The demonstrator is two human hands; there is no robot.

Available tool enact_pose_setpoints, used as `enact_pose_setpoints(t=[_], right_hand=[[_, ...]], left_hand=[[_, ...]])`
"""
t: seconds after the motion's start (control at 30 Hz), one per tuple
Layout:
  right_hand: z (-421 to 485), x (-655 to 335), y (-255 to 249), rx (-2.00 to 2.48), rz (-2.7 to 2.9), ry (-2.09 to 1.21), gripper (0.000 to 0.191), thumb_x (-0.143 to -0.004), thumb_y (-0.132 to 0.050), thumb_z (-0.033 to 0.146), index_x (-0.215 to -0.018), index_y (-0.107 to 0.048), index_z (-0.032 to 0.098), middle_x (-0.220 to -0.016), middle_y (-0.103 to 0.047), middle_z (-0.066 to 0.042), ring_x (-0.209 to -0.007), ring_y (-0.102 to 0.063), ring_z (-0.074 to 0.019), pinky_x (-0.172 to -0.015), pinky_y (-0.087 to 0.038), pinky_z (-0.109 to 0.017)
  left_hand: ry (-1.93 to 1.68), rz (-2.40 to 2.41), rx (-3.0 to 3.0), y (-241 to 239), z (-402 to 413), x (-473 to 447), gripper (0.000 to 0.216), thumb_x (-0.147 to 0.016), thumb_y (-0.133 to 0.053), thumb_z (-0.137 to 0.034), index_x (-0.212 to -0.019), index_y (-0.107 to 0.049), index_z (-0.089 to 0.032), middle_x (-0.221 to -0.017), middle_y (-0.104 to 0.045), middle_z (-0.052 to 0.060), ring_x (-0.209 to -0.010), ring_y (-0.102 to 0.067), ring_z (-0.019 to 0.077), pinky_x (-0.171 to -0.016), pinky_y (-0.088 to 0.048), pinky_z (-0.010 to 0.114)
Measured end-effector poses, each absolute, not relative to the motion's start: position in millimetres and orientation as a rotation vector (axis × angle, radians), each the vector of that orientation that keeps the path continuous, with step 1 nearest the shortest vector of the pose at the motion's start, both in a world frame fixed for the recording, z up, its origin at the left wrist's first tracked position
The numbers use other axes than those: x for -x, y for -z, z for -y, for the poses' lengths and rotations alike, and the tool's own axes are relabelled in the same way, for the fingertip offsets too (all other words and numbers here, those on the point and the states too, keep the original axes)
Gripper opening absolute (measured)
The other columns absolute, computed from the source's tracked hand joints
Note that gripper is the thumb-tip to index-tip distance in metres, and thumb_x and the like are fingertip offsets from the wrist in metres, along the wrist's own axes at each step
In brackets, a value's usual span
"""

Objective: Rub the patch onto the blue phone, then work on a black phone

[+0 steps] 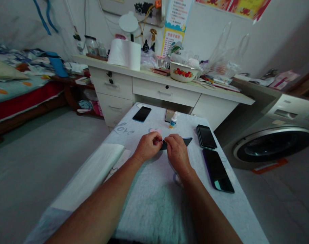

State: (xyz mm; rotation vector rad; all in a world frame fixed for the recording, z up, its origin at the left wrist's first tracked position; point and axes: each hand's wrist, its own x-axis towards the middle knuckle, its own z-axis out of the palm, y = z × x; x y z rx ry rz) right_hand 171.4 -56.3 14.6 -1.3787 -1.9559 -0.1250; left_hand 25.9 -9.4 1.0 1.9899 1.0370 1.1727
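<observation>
Both my hands meet at the middle of a small table (149, 203) covered with a pale cloth. My left hand (148, 146) is closed in a pinch at the near end of a dark phone (187, 141) that lies flat on the cloth. My right hand (177, 151) rests on the same phone, fingers curled over it, and seems to pinch a thin tool I cannot make out. A small white bottle (173, 120) stands just beyond my hands. A pink object (154, 130) peeks out behind my left hand.
Other phones lie on the table: one far left (142, 114), one far middle (169, 115), two on the right (206, 136) (217, 170). A folded white cloth (93, 176) lies left. Behind stand a cluttered desk (164, 91), a washing machine (273, 145) and a bed (17, 91).
</observation>
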Motion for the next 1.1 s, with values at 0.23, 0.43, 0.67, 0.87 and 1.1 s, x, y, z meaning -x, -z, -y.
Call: enact_pose_setpoints(t=[0.23,0.43,0.67,0.87,1.1], right_hand=[[54.1,-193.6,-15.8,1.461,1.868,0.178,0.023,-0.085,-0.043,0.009,-0.092,-0.064,0.016,-0.092,-0.059,-0.009,-0.088,-0.052,-0.0201,-0.081,-0.042,-0.032],[50.5,-214.7,-15.3,1.506,1.812,0.246,0.023,-0.083,-0.042,0.009,-0.088,-0.063,0.017,-0.087,-0.059,-0.008,-0.085,-0.053,-0.0198,-0.08,-0.042,-0.032],[46.0,-237.0,-14.1,1.557,1.745,0.297,0.023,-0.082,-0.042,0.01,-0.084,-0.064,0.016,-0.084,-0.06,-0.008,-0.084,-0.054,-0.0195,-0.081,-0.042,-0.033],[45.3,-247.8,-13.8,1.571,1.661,0.287,0.02,-0.083,-0.044,0.016,-0.082,-0.064,0.017,-0.083,-0.061,-0.007,-0.081,-0.056,-0.0199,-0.08,-0.045,-0.034],[42.9,-254.6,-8.2,1.593,1.508,0.196,0.019,-0.082,-0.048,0.022,-0.085,-0.065,0.016,-0.085,-0.063,-0.008,-0.081,-0.06,-0.0193,-0.078,-0.046,-0.033]], left_hand=[[-1.167,-1.054,-2.001,-3.4,10.2,-26.1,0.006,-0.07,-0.058,-0.012,-0.072,-0.057,-0.017,-0.062,-0.055,-0.005,-0.056,-0.052,0.0092,-0.057,-0.042,0.021],[-1.167,-1.064,-1.989,-5.5,11.2,-26.0,0.006,-0.07,-0.058,-0.012,-0.071,-0.057,-0.017,-0.062,-0.056,-0.004,-0.056,-0.052,0.0094,-0.057,-0.041,0.021],[-1.174,-1.045,-1.994,-3.4,9.4,-25.7,0.006,-0.07,-0.059,-0.013,-0.072,-0.056,-0.018,-0.064,-0.056,-0.004,-0.058,-0.053,0.0096,-0.059,-0.042,0.021],[-1.17,-1.052,-2.004,-4.2,10.5,-25.6,0.006,-0.07,-0.059,-0.013,-0.072,-0.055,-0.018,-0.062,-0.055,-0.005,-0.057,-0.053,0.0096,-0.058,-0.042,0.021],[-1.181,-1.004,-2.011,-4.8,9.8,-26.4,0.012,-0.071,-0.058,-0.009,-0.08,-0.061,-0.017,-0.07,-0.059,-0.003,-0.06,-0.054,0.0091,-0.06,-0.044,0.021]])
